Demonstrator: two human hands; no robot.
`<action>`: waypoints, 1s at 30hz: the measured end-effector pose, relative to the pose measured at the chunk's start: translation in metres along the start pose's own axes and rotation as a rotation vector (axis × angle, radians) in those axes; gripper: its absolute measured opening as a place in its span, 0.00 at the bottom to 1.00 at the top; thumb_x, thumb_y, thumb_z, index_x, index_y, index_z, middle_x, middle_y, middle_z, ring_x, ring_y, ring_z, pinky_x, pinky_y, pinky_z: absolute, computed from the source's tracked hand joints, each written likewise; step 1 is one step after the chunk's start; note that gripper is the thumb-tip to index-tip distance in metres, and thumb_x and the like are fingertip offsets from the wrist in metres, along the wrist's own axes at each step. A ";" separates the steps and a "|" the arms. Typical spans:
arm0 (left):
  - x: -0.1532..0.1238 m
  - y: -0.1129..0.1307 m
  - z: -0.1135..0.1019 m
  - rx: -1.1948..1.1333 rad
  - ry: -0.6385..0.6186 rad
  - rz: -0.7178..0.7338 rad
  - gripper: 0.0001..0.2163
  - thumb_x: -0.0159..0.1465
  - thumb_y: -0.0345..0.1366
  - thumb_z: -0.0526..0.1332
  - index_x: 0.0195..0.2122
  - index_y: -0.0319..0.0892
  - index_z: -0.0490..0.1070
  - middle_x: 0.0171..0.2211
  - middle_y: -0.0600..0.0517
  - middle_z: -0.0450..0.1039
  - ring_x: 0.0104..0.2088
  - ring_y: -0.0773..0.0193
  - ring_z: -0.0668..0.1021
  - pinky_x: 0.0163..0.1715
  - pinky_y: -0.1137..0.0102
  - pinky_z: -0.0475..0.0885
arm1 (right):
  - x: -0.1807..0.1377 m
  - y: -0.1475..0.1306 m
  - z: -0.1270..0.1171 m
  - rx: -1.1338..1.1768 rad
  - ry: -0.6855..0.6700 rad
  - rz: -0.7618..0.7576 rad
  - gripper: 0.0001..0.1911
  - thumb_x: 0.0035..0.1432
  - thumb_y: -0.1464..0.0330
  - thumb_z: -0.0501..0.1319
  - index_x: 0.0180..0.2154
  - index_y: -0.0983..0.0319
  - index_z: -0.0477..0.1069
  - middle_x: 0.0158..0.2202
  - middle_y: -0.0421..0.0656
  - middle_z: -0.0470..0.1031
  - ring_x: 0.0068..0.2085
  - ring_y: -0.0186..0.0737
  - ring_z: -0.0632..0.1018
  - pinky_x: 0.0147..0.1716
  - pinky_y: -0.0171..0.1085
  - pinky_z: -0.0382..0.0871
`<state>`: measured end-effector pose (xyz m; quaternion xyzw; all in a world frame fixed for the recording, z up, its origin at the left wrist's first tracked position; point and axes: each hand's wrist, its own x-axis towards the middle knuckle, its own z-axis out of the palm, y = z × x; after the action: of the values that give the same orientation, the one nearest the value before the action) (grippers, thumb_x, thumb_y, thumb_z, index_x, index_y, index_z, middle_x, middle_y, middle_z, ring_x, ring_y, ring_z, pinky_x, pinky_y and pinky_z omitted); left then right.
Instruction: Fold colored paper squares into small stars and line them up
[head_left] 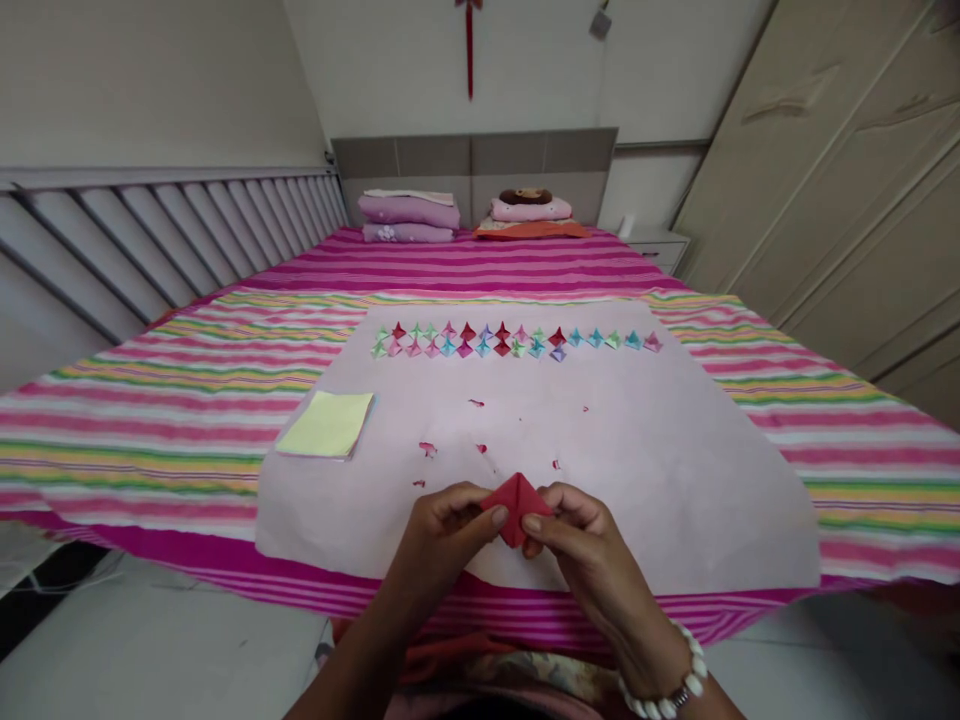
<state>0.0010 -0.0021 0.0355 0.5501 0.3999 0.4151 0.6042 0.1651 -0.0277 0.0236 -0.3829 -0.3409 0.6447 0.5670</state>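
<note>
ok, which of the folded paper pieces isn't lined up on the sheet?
The red folded piece, pinched between left hand and right hand at the bed's near edge. The rest sit in rows far up the white sheet.

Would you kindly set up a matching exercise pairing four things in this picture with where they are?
Things:
1. red paper
2. yellow pad
3. folded pieces
4. bracelet

Places:
A. in rows at the far side of the white sheet
B. on the right wrist
C. pinched between left hand and right hand
D. at the sheet's left edge

Pairs: 1-C, 2-D, 3-A, 4-B
</note>
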 end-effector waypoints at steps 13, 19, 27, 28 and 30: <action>-0.003 0.006 0.003 -0.076 -0.078 -0.039 0.06 0.57 0.35 0.65 0.36 0.43 0.79 0.22 0.54 0.74 0.25 0.69 0.73 0.27 0.73 0.69 | -0.007 -0.002 0.003 0.043 0.032 -0.085 0.01 0.46 0.72 0.69 0.26 0.61 0.79 0.21 0.39 0.77 0.23 0.30 0.74 0.26 0.30 0.68; -0.001 0.005 0.001 -0.058 -0.121 0.016 0.08 0.60 0.29 0.60 0.33 0.42 0.79 0.27 0.53 0.76 0.28 0.69 0.74 0.31 0.72 0.70 | -0.009 -0.002 0.004 0.078 0.003 -0.161 0.07 0.46 0.76 0.66 0.27 0.60 0.80 0.26 0.38 0.77 0.23 0.31 0.75 0.24 0.31 0.68; -0.003 0.007 0.007 -0.057 -0.077 0.015 0.05 0.57 0.33 0.66 0.25 0.39 0.73 0.23 0.53 0.75 0.26 0.68 0.75 0.28 0.73 0.69 | -0.009 0.007 -0.005 -0.064 -0.056 -0.243 0.08 0.52 0.77 0.63 0.30 0.60 0.78 0.29 0.40 0.76 0.26 0.33 0.77 0.28 0.33 0.71; -0.004 0.007 0.008 -0.055 -0.056 0.015 0.05 0.55 0.32 0.67 0.25 0.39 0.72 0.23 0.53 0.75 0.26 0.67 0.75 0.28 0.73 0.69 | -0.010 0.007 -0.005 -0.080 -0.070 -0.245 0.07 0.53 0.76 0.63 0.32 0.60 0.78 0.29 0.40 0.76 0.27 0.34 0.77 0.29 0.33 0.71; -0.004 0.006 0.008 -0.033 -0.026 0.028 0.05 0.55 0.31 0.67 0.26 0.39 0.72 0.23 0.54 0.75 0.26 0.67 0.76 0.28 0.72 0.69 | -0.012 0.007 -0.006 -0.084 -0.087 -0.244 0.08 0.55 0.73 0.63 0.38 0.59 0.77 0.30 0.41 0.77 0.29 0.35 0.77 0.31 0.34 0.71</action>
<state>0.0071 -0.0087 0.0420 0.5512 0.3773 0.4227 0.6125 0.1680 -0.0401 0.0160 -0.3336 -0.4360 0.5722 0.6093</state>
